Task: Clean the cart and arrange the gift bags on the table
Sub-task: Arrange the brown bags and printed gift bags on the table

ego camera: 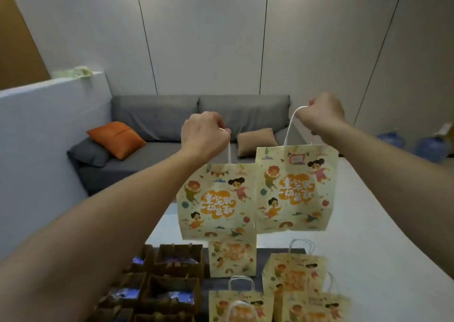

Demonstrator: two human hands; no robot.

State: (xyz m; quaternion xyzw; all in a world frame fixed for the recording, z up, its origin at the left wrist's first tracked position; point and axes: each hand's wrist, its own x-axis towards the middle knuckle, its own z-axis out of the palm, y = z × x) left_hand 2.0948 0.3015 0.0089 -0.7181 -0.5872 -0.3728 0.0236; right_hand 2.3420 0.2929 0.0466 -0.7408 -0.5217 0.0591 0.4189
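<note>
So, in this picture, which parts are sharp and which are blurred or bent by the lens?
Head view: the two lifted gift bags are fairly sharp and well lit, each held by its handle in the left hand or the right hand; the bags on the cart at the bottom edge are blurred and dim; the wide lens bows the wall seams outward.

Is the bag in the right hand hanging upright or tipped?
Upright: the right hand holds the cream bag by its white handle, hanging clear.
</note>
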